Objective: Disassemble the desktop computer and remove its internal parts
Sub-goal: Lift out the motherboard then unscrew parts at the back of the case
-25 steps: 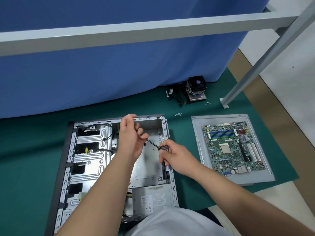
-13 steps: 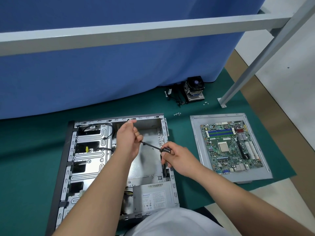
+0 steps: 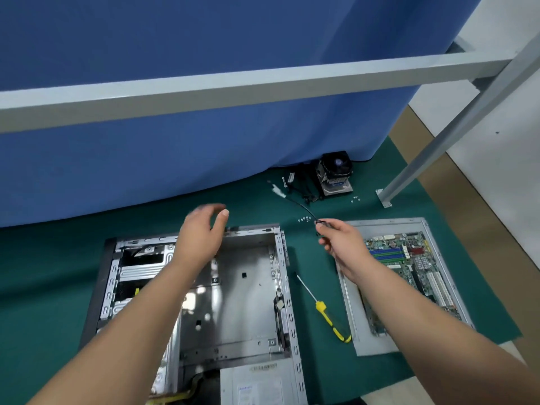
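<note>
The open computer case lies flat on the green mat, its main bay bare metal, the drive cage at its left and the power supply at its near end. My right hand pinches one end of a thin black cable, held right of the case; the cable runs up and left to a white connector. My left hand hovers over the case's far edge with fingers loosely spread and nothing in it.
The motherboard lies on a grey side panel at the right. A yellow-handled screwdriver rests between case and panel. A CPU cooler, loose cables and small screws sit by the blue curtain. A grey frame leg stands at right.
My right hand has carried the black cable out of the case, up and to the right. My left hand has let go of it and opened above the far edge.
</note>
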Motion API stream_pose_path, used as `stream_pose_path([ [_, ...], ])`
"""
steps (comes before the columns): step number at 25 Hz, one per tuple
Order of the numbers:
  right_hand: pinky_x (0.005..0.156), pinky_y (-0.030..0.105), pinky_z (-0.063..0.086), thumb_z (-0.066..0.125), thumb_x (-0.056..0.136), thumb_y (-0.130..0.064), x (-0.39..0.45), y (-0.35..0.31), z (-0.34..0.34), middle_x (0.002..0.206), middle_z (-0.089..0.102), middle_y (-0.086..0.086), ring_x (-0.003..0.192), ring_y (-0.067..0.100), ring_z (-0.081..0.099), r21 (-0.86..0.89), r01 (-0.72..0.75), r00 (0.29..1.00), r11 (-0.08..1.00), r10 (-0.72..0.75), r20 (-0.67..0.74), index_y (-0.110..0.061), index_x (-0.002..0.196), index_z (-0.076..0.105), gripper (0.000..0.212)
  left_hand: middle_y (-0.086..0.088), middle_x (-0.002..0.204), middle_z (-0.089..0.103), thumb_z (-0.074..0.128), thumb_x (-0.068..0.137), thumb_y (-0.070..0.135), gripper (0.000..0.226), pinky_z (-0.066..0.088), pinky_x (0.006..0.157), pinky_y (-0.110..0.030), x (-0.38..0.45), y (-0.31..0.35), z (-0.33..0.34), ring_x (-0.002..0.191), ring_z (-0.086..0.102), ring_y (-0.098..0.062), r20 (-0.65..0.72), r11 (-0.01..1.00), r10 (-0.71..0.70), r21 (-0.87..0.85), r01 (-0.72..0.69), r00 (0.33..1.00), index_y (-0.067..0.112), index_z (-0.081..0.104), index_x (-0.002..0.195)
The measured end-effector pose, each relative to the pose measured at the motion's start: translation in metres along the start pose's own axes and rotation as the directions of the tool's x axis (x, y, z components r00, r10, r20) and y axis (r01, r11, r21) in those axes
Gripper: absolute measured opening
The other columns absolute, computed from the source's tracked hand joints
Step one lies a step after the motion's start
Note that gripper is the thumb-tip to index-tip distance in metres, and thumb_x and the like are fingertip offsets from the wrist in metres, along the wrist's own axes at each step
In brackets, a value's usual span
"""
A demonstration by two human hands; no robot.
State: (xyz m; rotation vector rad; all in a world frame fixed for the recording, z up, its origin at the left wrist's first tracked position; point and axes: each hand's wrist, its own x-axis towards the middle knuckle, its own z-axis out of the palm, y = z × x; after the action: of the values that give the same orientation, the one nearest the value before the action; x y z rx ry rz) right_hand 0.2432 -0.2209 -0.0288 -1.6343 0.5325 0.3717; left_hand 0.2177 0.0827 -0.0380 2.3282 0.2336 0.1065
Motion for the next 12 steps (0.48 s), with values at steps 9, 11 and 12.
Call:
stream_pose_path([
  [9,0.053,0.015,0.052,0.060,0.096,0.001,0.143,-0.008,0.008,0.089,0.067,0.010,0.063,0.011,0.062,0.055,-0.234,0.957,0.971,0.240,-0.161,-0.001,0.121,0.065,0.025,-0.009,0.079,0.072,0.035,0.098,0.034,0.046,0.047,0.074,-0.041,0.024,-0.015,0.035,0.082,0.068,-0.034,0.043,0.747,0.033,0.663,-0.053,0.999,0.016,0.071,0.076],
  [11,0.063,0.019,0.052,0.059,0.097,-0.002,0.176,-0.014,0.017,0.088,0.065,0.008,0.069,0.013,0.062,-0.056,-0.193,0.970,0.980,0.182,-0.162,0.002,0.127,0.064,0.030,-0.008,0.074,0.070,0.039,0.097,0.030,0.041,0.046,0.070,-0.041,0.025,-0.021,0.038,0.076,0.067,-0.035,0.014,0.716,0.057,0.697,-0.051,0.998,0.017,0.069,0.073],
  [12,0.075,0.025,0.058,0.061,0.097,-0.005,0.191,-0.016,0.021,0.097,0.068,0.009,0.079,0.018,0.067,-0.104,-0.167,0.974,0.980,0.148,-0.169,0.000,0.128,0.064,0.032,-0.007,0.074,0.070,0.040,0.097,0.030,0.040,0.045,0.069,-0.041,0.027,-0.025,0.041,0.076,0.067,-0.035,0.012,0.702,0.064,0.711,-0.053,0.998,0.017,0.069,0.073],
])
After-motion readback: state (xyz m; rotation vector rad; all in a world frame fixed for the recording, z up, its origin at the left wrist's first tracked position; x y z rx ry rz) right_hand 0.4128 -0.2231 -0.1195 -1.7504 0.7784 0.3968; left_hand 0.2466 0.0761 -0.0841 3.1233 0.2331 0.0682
